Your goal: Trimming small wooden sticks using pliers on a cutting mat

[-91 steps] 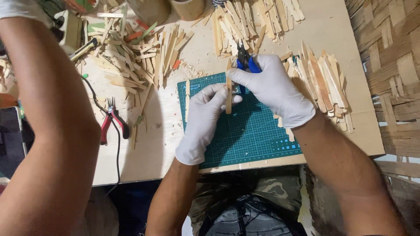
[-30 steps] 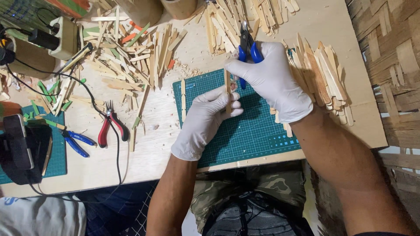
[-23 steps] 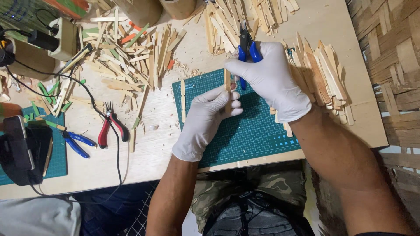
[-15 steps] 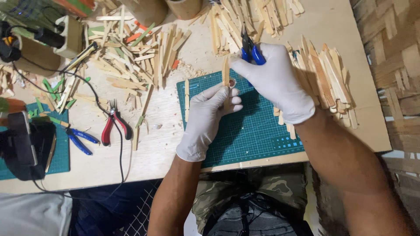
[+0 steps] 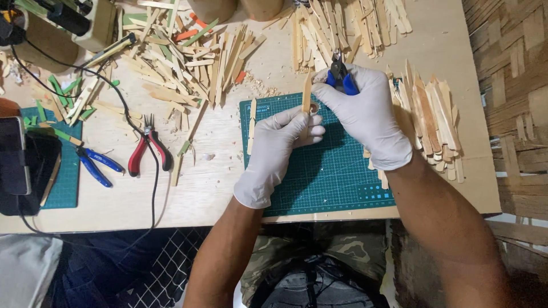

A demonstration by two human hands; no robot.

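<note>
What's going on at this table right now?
A person in white gloves works over a green cutting mat. The left hand pinches a flat wooden stick upright, while the right hand holds blue-handled cutters beside its top end. Loose stick piles lie around, and red-handled pliers rest to the left.

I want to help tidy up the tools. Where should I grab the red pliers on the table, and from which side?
Take the red pliers by the two red handles, which splay apart toward the table's near edge. Come from above on that near side and close your fingers around both. The metal tip points away, toward the heap of wooden sticks. A black cable runs right by the handles, so lift carefully.
</note>
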